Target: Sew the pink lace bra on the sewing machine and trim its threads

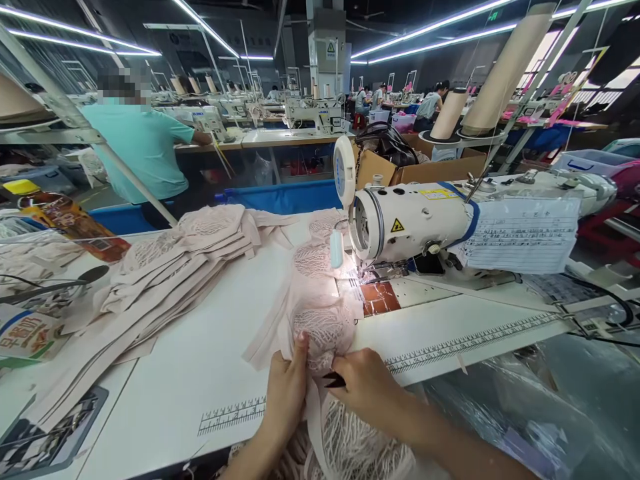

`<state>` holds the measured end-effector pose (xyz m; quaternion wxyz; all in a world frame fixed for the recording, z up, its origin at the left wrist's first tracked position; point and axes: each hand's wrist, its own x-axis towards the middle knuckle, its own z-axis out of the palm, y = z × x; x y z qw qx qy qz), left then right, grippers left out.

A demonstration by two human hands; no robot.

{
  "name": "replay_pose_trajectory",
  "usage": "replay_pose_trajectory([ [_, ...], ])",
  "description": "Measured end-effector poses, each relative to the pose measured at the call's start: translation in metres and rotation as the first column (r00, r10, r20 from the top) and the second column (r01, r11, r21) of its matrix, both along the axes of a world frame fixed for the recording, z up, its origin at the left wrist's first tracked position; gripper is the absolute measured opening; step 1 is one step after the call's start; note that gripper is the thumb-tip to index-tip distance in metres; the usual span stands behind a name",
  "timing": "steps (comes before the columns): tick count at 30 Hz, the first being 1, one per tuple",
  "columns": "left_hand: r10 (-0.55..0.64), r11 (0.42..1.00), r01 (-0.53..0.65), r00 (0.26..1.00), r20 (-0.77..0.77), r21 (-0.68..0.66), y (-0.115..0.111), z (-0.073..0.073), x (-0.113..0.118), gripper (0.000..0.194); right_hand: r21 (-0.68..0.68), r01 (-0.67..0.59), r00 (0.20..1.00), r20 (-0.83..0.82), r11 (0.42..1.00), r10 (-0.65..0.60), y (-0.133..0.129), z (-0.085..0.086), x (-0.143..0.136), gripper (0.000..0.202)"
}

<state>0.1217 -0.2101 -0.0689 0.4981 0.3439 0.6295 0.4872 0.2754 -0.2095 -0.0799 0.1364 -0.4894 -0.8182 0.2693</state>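
Pale pink lace fabric (323,327) runs from the sewing machine (415,217) down over the table's front edge. My left hand (290,383) pinches the fabric strip, thumb on top, just left of a lace cup. Close by on the right, my right hand (367,383) is closed around small dark snips (334,380), whose blades point left at the fabric's edge. The machine's lamp lights the lace near the needle; the needle itself is hard to make out. More lace (360,443) hangs below both hands.
A stack of pink fabric pieces (170,280) lies at left, beside a tea bottle (70,220). A paper sheet (520,233) hangs on the machine. Thread cones (510,70) stand at upper right. A person in a teal shirt (135,150) sits beyond the table.
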Motion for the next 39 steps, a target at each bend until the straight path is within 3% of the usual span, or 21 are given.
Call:
replay_pose_trajectory([
  [2, 0.004, 0.999, 0.000, 0.997, -0.080, 0.046, -0.004, -0.004, 0.003, 0.065, 0.066, 0.031, 0.983, 0.180, 0.997, -0.043, -0.005, -0.003, -0.009, 0.013],
  [5, 0.016, 0.999, -0.010, 0.994, -0.110, 0.049, -0.006, -0.004, 0.005, 0.067, 0.078, 0.041, 0.954, 0.294, 0.996, -0.062, -0.005, -0.002, -0.013, 0.014],
  [9, -0.050, 0.999, 0.050, 0.999, 0.014, -0.004, 0.013, 0.004, -0.009, 0.056, -0.015, 0.005, 0.984, 0.178, 1.000, -0.002, 0.002, 0.011, -0.001, 0.017],
  [11, -0.127, 0.992, 0.125, 0.982, 0.142, 0.017, 0.034, 0.007, -0.025, 0.054, -0.070, -0.007, 0.991, 0.130, 0.998, 0.016, 0.004, 0.017, 0.007, 0.023],
  [13, -0.148, 0.987, 0.135, 0.976, 0.159, 0.091, 0.059, 0.006, -0.046, 0.058, -0.090, -0.003, 0.992, 0.128, 0.996, 0.014, 0.003, 0.019, 0.013, 0.023],
  [16, -0.022, 0.994, 0.035, 0.992, -0.122, 0.107, 0.092, 0.003, -0.082, 0.064, -0.093, 0.035, 0.991, 0.131, 0.995, -0.023, 0.000, 0.015, 0.020, 0.016],
  [17, 0.040, 0.995, -0.012, 0.961, -0.272, 0.103, 0.098, 0.003, -0.091, 0.069, -0.095, 0.057, 0.990, 0.135, 0.994, -0.044, 0.000, 0.013, 0.023, 0.015],
  [19, 0.157, 0.970, -0.014, 0.801, -0.578, 0.244, 0.100, 0.004, -0.097, 0.070, -0.108, 0.087, 0.985, 0.160, 0.990, -0.069, 0.002, 0.014, 0.029, 0.016],
  [21, 0.240, 0.861, 0.236, 0.592, -0.769, 0.450, 0.092, 0.002, -0.083, 0.056, -0.138, 0.074, 0.977, 0.209, 0.988, -0.044, 0.008, 0.026, 0.038, 0.018],
  [22, 0.227, 0.743, 0.462, 0.506, -0.832, 0.484, 0.086, 0.000, -0.068, 0.044, -0.160, 0.051, 0.974, 0.226, 0.986, -0.014, 0.013, 0.035, 0.043, 0.019],
  [24, 0.080, 0.537, 0.750, 0.410, -0.908, 0.386, 0.072, -0.005, -0.030, 0.027, -0.188, -0.023, 0.972, 0.226, 0.982, 0.066, 0.026, 0.060, 0.059, 0.017],
  [25, -0.018, 0.336, 0.907, 0.277, -0.961, 0.255, 0.066, -0.008, -0.009, 0.025, -0.199, -0.069, 0.972, 0.209, 0.978, 0.111, 0.033, 0.073, 0.068, 0.014],
  [26, -0.071, 0.185, 0.975, 0.142, -0.987, 0.127, 0.061, -0.011, 0.011, 0.025, -0.191, -0.139, 0.961, 0.211, 0.972, 0.179, 0.042, 0.084, 0.078, 0.014],
  [27, -0.102, 0.133, 0.990, 0.051, -0.993, 0.037, 0.058, -0.014, 0.028, 0.029, -0.186, -0.205, 0.937, 0.247, 0.961, 0.248, 0.051, 0.092, 0.089, 0.016],
  [29, -0.151, 0.161, 0.986, -0.019, -0.988, -0.043, 0.057, -0.017, 0.053, 0.040, -0.104, -0.203, 0.898, 0.376, 0.974, 0.227, 0.070, 0.096, 0.106, 0.025],
  [30, -0.170, 0.197, 0.980, -0.009, -0.985, -0.043, 0.060, -0.018, 0.059, 0.044, -0.027, -0.132, 0.890, 0.436, 0.991, 0.130, 0.079, 0.091, 0.112, 0.030],
  [32, -0.196, 0.218, 0.976, 0.046, -0.980, 0.002, 0.069, -0.020, 0.061, 0.047, 0.115, 0.049, 0.887, 0.452, 0.992, -0.096, 0.095, 0.072, 0.115, 0.028],
  [36, -0.301, 0.088, 0.987, 0.152, -0.941, 0.131, 0.098, -0.021, 0.046, 0.036, 0.261, 0.195, 0.906, 0.322, 0.946, -0.275, 0.112, 0.023, 0.097, 0.016],
  [38, -0.360, 0.116, 0.975, 0.220, -0.906, 0.191, 0.111, -0.022, 0.042, 0.031, 0.305, 0.258, 0.906, 0.254, 0.917, -0.340, 0.115, 0.006, 0.087, 0.019],
  [39, -0.363, 0.175, 0.964, 0.252, -0.897, 0.200, 0.115, -0.023, 0.041, 0.031, 0.322, 0.284, 0.904, 0.225, 0.903, -0.364, 0.114, 0.000, 0.084, 0.020],
])
